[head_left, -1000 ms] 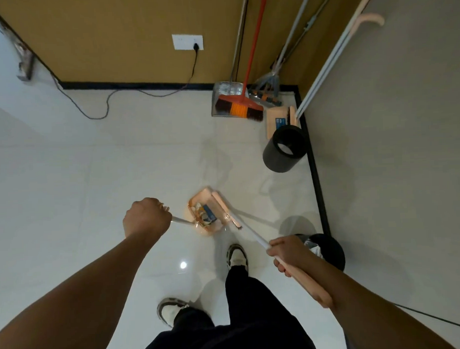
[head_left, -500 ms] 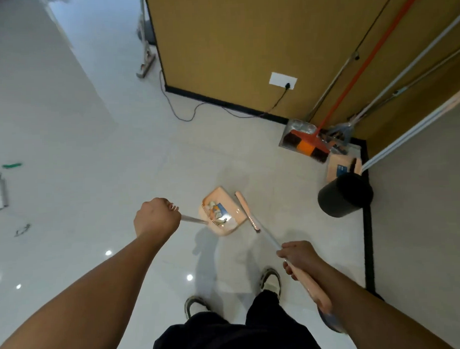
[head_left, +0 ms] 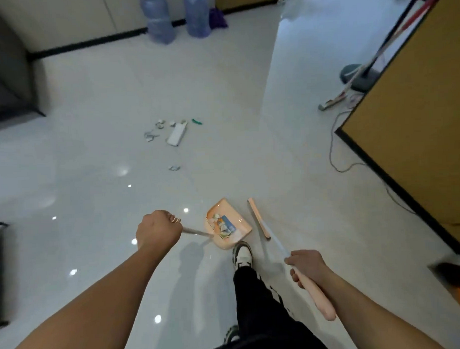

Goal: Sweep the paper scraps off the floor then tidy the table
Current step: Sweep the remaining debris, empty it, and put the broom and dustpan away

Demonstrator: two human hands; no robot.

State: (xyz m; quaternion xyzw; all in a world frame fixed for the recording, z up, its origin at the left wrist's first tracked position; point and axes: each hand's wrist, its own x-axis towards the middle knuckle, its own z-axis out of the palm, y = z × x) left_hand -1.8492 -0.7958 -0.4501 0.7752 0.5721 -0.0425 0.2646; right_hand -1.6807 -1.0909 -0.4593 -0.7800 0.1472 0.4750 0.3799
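Sweeping step, partly done. Left hand grips dustpan, some scraps inside; right hand grips broom. More scraps lie far on the floor. Next: carry both there, sweep in.

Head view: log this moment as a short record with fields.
left hand: left hand grips the dustpan handle
right hand: right hand grips the broom handle
dustpan contents: a few scraps already inside
floor: paper scraps lie ahead, unswept
background: two water bottles by the far wall
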